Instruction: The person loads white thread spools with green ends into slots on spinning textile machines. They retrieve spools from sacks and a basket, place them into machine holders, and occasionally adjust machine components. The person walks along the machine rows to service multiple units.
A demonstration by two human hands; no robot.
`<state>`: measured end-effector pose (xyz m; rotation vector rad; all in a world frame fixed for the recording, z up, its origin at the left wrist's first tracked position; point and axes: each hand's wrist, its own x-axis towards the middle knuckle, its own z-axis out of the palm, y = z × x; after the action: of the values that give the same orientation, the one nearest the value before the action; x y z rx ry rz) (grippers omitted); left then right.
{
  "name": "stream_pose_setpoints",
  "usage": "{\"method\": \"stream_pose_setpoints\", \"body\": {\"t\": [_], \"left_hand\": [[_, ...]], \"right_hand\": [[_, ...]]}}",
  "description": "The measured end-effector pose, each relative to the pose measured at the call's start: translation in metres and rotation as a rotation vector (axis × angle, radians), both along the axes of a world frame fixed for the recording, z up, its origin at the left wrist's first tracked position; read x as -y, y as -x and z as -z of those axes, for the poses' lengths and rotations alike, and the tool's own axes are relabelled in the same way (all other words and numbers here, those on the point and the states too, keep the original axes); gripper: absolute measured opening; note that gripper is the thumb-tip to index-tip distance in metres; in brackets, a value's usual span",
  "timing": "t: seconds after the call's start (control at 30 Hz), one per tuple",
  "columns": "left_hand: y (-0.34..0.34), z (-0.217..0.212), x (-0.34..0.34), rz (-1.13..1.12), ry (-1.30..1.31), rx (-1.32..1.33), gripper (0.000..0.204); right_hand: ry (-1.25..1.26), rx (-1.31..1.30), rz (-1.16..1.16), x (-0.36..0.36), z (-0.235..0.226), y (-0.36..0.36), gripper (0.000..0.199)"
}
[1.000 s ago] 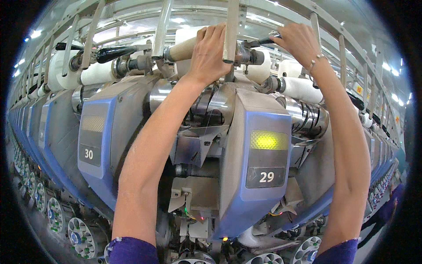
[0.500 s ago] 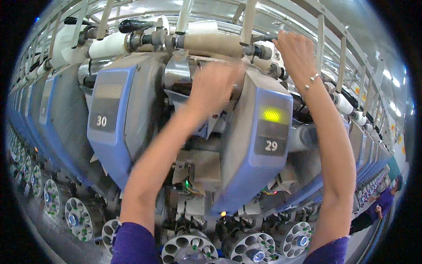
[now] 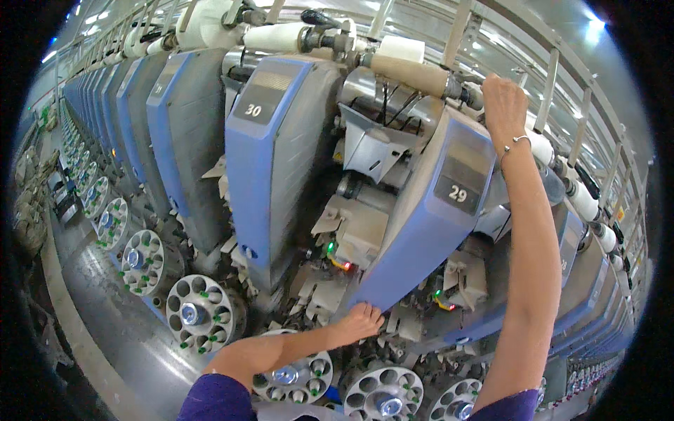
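My right hand is raised and closed round a black handle, mostly hidden by my fingers, at the right end of a brown paper tube. This tube lies across its holder above a shiny metal drum. Low down, my left hand has its fingers curled against the bottom tip of a blue-and-grey winding unit. What its fingertips touch is hidden. The dark display panel on that unit is unlit.
Another winding unit stands to the left, in a long row. White yarn cones sit along the top beneath metal rails. Round bobbin magazines line the bottom. A grey floor runs along the left.
My left hand has dropped from beside the drum to the unit's lower tip. My right hand stays at the tube's end. The yellow-green panel light has gone out, and the view has shifted.
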<state>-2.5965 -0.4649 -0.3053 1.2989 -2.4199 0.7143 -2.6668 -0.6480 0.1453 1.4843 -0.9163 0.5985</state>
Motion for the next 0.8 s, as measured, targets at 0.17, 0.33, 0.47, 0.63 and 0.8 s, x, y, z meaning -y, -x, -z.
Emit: {"method": "stream_pose_setpoints", "body": {"t": [0.17,0.33,0.47,0.63,0.8], "left_hand": [[-0.018,-0.002,-0.039,-0.044,-0.321,-0.480,0.050],[-0.141,0.031,-0.180,0.173,-0.405,-0.459,0.063],[-0.299,0.072,-0.323,-0.134,-0.572,-0.619,0.051],[-0.411,0.123,-0.442,-0.442,-0.690,-0.742,0.048],[-0.420,0.138,-0.445,-0.466,-0.659,-0.892,0.049]], "right_hand": [[0.072,0.038,0.003,-0.003,0.014,0.002,0.010],[-0.108,0.160,0.041,-0.011,0.023,0.005,0.020],[-0.308,0.338,0.109,-0.031,0.011,-0.004,0.047],[-0.158,0.509,-0.266,-0.089,0.046,-0.032,0.035],[-0.068,0.711,-0.406,-0.187,0.268,-0.038,0.031]]}}
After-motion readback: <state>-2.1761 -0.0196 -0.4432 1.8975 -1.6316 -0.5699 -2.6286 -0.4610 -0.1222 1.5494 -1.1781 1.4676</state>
